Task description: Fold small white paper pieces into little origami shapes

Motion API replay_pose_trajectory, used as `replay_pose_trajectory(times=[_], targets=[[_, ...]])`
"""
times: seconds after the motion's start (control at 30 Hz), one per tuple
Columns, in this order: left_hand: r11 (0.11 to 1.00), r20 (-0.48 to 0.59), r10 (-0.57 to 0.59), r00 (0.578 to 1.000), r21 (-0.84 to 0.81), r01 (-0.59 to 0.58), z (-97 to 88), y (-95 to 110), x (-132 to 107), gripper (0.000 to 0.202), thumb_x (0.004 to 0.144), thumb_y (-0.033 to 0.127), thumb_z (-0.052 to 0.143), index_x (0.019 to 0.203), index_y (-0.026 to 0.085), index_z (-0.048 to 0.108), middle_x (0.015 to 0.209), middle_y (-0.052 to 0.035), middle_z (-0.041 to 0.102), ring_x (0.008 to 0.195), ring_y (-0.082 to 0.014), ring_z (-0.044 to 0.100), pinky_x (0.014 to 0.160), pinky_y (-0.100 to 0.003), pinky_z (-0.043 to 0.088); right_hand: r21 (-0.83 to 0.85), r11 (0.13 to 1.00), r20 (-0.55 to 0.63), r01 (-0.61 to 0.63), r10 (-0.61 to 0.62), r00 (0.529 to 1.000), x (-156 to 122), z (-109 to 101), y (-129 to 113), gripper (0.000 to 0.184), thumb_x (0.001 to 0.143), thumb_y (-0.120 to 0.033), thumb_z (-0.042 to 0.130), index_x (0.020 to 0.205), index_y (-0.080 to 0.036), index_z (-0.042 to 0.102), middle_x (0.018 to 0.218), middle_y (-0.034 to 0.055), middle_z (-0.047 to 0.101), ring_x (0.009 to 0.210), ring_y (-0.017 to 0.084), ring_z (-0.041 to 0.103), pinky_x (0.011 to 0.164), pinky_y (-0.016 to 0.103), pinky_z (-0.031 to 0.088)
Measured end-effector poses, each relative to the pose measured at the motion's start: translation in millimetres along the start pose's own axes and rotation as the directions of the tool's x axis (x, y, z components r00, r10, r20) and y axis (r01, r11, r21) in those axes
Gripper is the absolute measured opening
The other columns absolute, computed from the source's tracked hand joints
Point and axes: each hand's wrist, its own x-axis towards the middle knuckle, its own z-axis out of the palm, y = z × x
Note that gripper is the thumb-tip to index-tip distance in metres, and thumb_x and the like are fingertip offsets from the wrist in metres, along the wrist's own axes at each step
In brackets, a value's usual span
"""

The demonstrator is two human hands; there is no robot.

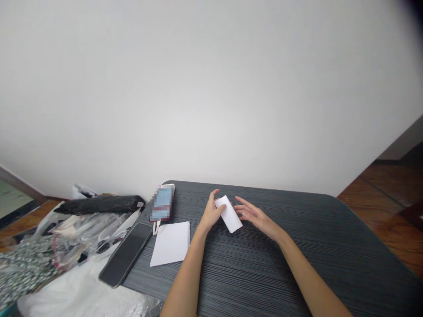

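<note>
A folded piece of white paper (pixel 230 217), narrow and oblong, is tilted above the dark table. My left hand (pixel 212 212) grips it near its upper left end, thumb on the face towards me. To the right of the paper is my right hand (pixel 256 216), its fingers spread and pointing at the paper's edge. Whether those fingertips touch the paper from behind I cannot tell. A small stack of square white sheets (pixel 172 243) lies on the table left of my left forearm.
The dark wood-grain table (pixel 313 237) meets a white wall (pixel 211 97) at the back. A phone (pixel 127 254) lies at its left edge, beside another device (pixel 162 202) with a white cable (pixel 156 227). Plastic bags (pixel 95 233) and a black wrapped bundle (pixel 99 204) are heaped further left.
</note>
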Motion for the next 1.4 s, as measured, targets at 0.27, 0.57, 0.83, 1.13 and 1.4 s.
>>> replay_pose_trajectory(times=[0.27,0.57,0.83,1.13,1.4], targets=[[0.996,0.084,0.050,0.995,0.067,-0.055,1.2,-3.0,-2.7,0.048,0.068,0.023,0.061,0.108,0.016,0.035,0.072,-0.0004,0.056,0.057,-0.0105,0.054,0.050,-0.020,0.041,-0.168,0.983,-0.143,0.068,-0.093,0.985,29.2,11.4,-10.3,0.023,0.073,-0.029,0.055,0.093,-0.018,0.051,0.079,0.0010,0.054,0.068,0.011,0.054,0.056,0.022,0.044],[0.991,-0.101,0.109,0.989,-0.072,-0.117,17.3,-6.1,0.5,0.031,0.062,0.027,0.068,0.085,0.013,0.052,0.076,-0.0051,0.063,0.067,-0.0123,0.059,0.061,-0.022,0.045,-0.046,0.990,-0.348,0.131,-0.139,0.927,19.5,16.0,-2.2,0.023,0.070,-0.031,0.059,0.086,-0.018,0.048,0.076,0.0004,0.054,0.057,0.010,0.053,0.050,0.023,0.045],[0.996,-0.134,0.059,0.989,-0.058,-0.067,21.9,-5.6,-3.4,0.035,0.062,0.030,0.067,0.091,0.011,0.061,0.077,-0.0079,0.067,0.065,-0.0146,0.060,0.059,-0.023,0.045,-0.041,0.990,-0.398,0.137,-0.142,0.906,20.7,16.7,-1.9,0.019,0.068,-0.031,0.061,0.075,-0.017,0.049,0.069,-0.0002,0.051,0.062,0.011,0.051,0.052,0.022,0.042],[0.994,-0.212,0.067,0.975,0.103,-0.046,24.5,-9.3,-2.9,0.030,0.063,0.035,0.064,0.079,0.010,0.069,0.077,-0.0085,0.068,0.068,-0.0184,0.060,0.056,-0.024,0.043,-0.139,0.981,-0.499,0.136,-0.188,0.846,20.9,15.8,0.5,0.022,0.067,-0.037,0.061,0.071,-0.016,0.055,0.074,0.0050,0.058,0.071,0.016,0.054,0.062,0.027,0.046],[0.988,-0.107,0.099,0.989,0.130,-0.085,24.3,-9.5,-3.8,0.031,0.070,0.036,0.057,0.088,0.012,0.069,0.072,-0.0040,0.066,0.058,-0.0119,0.051,0.049,-0.020,0.034,-0.135,0.985,-0.531,0.107,-0.163,0.832,22.0,15.2,-1.1,0.023,0.063,-0.036,0.064,0.068,-0.015,0.057,0.070,0.0051,0.059,0.065,0.016,0.055,0.066,0.030,0.046]])
